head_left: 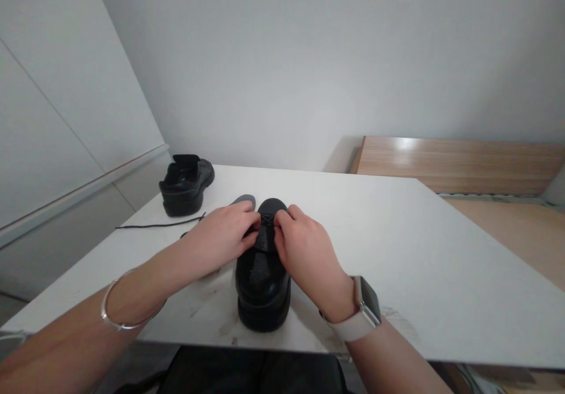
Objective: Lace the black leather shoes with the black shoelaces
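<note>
A black shoe (263, 288) stands upright on the white table, its rounded end toward me and its tongue at the far end. My left hand (227, 232) is at the left side of its lacing area, fingertips pinched together. On the opposite side, my right hand (304, 241) has thumb and forefinger closed at the same lacing. What either hand's fingertips hold is too small to make out. Behind my left hand lies a grey insole-like piece (245, 200), partly hidden. A black lace (154, 225) stretches across the table to the left.
Another black shoe (184, 191), its tongue raised, stands at the table's back left. The white table (375, 223) has its near edge just in front of my lap. A wooden headboard (450, 161) and a wooden surface (512, 229) are at the right.
</note>
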{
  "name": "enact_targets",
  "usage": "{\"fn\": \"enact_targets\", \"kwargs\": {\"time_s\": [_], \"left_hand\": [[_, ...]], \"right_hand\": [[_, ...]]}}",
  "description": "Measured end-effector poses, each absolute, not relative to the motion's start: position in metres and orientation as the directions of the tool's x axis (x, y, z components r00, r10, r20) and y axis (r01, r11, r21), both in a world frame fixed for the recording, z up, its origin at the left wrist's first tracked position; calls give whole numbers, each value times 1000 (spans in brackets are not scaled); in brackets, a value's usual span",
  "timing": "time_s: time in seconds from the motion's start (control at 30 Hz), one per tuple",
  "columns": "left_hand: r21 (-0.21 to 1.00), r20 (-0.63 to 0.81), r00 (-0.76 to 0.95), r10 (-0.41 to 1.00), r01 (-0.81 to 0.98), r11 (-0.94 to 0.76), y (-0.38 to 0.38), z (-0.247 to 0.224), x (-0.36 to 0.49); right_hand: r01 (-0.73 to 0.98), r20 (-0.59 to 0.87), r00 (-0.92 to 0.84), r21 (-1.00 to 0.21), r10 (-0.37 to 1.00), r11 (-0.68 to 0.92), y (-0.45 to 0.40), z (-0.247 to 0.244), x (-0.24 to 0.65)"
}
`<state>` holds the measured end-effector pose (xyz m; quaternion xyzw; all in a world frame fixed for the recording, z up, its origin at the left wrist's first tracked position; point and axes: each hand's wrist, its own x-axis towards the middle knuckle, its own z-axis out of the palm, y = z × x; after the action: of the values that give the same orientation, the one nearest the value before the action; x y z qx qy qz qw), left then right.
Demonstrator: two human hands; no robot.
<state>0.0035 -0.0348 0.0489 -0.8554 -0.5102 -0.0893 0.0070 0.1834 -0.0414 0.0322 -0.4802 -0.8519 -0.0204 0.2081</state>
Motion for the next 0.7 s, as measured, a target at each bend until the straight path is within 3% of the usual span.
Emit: {"fn": "enact_targets", "kwargs": {"time_s": [0.1,0.3,0.53,0.7], "left_hand": [[89,189,453,871,876,-475,-32,43,-3],[-41,166,432,886,901,-431,-34,40,4],[-105,138,412,901,910,-401,-40,47,14],[-133,90,428,899,900,-415,-38,51,15]], "right_hand": [[818,357,-466,-175,810,548,-37,34,179],[780,400,-471,-227,786,583,-35,31,178],[640,475,-414,-455,777,619,-38,37,176],[611,461,-418,-495,783,618,-39,40,174]]}}
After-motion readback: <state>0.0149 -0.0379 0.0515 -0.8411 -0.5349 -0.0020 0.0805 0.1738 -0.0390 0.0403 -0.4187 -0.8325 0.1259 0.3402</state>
